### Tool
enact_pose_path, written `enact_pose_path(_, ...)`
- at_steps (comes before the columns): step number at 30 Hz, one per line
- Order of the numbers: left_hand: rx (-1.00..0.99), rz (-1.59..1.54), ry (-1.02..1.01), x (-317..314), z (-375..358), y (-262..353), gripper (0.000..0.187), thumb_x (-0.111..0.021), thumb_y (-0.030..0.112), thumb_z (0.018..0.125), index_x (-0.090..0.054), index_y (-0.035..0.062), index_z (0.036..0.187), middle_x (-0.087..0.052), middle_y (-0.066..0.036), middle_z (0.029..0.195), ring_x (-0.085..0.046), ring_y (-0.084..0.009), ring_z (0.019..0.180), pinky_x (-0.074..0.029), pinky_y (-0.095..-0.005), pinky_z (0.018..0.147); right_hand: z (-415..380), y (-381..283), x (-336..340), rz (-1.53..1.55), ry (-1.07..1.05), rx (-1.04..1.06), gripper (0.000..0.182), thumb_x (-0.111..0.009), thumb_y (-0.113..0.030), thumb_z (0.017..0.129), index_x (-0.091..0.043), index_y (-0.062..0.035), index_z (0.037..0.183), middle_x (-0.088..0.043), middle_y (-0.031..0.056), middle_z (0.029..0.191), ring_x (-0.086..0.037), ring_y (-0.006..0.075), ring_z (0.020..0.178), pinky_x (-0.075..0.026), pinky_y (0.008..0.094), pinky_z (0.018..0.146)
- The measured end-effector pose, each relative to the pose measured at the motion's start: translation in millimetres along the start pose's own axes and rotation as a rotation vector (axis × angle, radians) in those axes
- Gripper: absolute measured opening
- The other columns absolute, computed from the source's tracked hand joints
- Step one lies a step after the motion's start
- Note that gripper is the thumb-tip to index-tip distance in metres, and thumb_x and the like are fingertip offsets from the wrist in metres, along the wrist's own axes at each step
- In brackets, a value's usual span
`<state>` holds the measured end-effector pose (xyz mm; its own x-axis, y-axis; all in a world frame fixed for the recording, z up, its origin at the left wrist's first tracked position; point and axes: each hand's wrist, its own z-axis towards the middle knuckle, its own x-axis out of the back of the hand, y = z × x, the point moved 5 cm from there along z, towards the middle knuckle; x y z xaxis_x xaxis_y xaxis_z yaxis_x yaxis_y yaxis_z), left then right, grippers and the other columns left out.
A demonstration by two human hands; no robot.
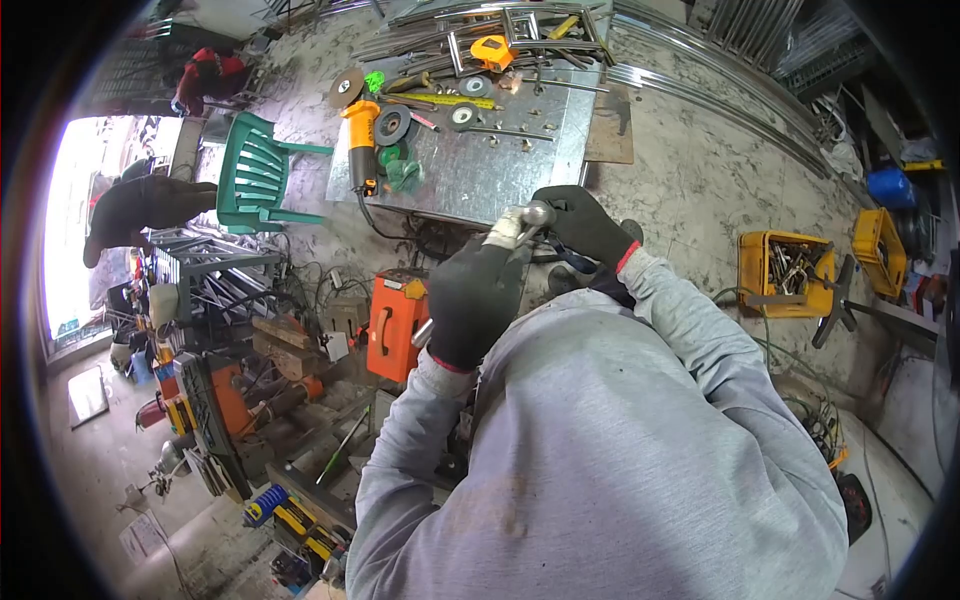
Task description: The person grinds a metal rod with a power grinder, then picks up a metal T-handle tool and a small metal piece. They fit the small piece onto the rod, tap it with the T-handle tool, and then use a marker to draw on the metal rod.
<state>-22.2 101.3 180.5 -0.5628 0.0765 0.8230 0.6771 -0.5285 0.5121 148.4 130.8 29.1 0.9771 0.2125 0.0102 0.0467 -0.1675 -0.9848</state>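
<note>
Both hands wear black gloves with red cuffs and meet in front of my chest at the near edge of the metal worktable [480,185]. My left hand [472,308] is closed around a shiny metal rod, whose lower end sticks out by the wrist. Whitish wrapping covers a fingertip of that hand. At the rod's upper end is a rounded, polished metal piece [538,214]. The fingers of my right hand [583,226] are closed at this piece, partly covering it.
On the worktable lie an orange angle grinder [361,140], grinding discs [392,125], a tape measure [493,52] and metal frames. A green chair [255,175] stands left, with a person [150,210] beyond. An orange case [396,325] sits below; a yellow crate [785,272] is right.
</note>
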Motion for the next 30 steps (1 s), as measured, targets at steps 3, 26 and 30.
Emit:
enact_pose_path(3,-0.024,0.02,0.04,-1,-2,-6,0.033,-0.077,0.01,0.092,-0.078,0.0023,0.124,-0.076,-0.018,0.088,-0.074,-0.0321,0.071,-0.056,-0.0433,0.062,3,5,-2,0.096,-0.005,0.03,0.02,-0.07,-0.014,0.1,-0.077,-0.0001,0.113,-0.077,0.0054,0.098,-0.067,0.0099,0.093,-0.056,0.0307,0.086)
enact_pose_path(26,0.127,-0.019,0.073,2,-21,-18,0.035,-0.076,0.011,0.095,-0.076,-0.0002,0.128,-0.077,-0.02,0.093,-0.075,-0.0312,0.074,-0.055,-0.042,0.064,-9,-6,-5,0.059,0.113,0.135,0.031,-0.058,-0.001,0.093,-0.077,-0.0005,0.117,-0.077,0.0063,0.104,-0.068,0.0129,0.095,-0.055,0.032,0.088)
enact_pose_path(30,0.13,0.013,0.035,1,-22,-14,0.033,-0.078,0.013,0.093,-0.077,0.0008,0.123,-0.075,-0.019,0.089,-0.073,-0.0329,0.071,-0.054,-0.0436,0.063,-7,0,-7,-0.026,0.051,0.101,0.025,-0.065,-0.003,0.092,-0.077,-0.0001,0.114,-0.078,0.0055,0.102,-0.069,0.0129,0.096,-0.056,0.0318,0.089)
